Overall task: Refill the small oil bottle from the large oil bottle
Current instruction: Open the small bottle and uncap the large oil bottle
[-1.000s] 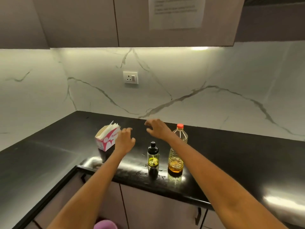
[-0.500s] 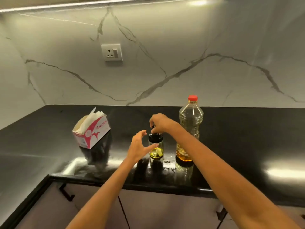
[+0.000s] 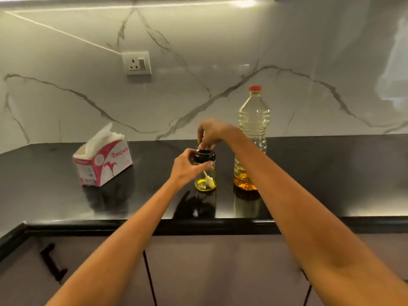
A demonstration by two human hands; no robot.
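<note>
The small oil bottle is clear glass with a black cap and a little yellow oil at the bottom; it stands upright on the black counter. My left hand wraps its upper body just below the cap. My right hand pinches the top of the black cap from above. To the right stands the large oil bottle, clear plastic with a red cap, holding amber oil low down; my right forearm crosses in front of its lower part.
A red and white tissue box sits on the counter to the left. A wall socket is set in the marble backsplash. Cabinet doors with a black handle lie below the counter's front edge.
Both hands came down from above the counter onto the small bottle: the left closed around its body, the right settled on its cap. The camera moved closer and tilted lower.
</note>
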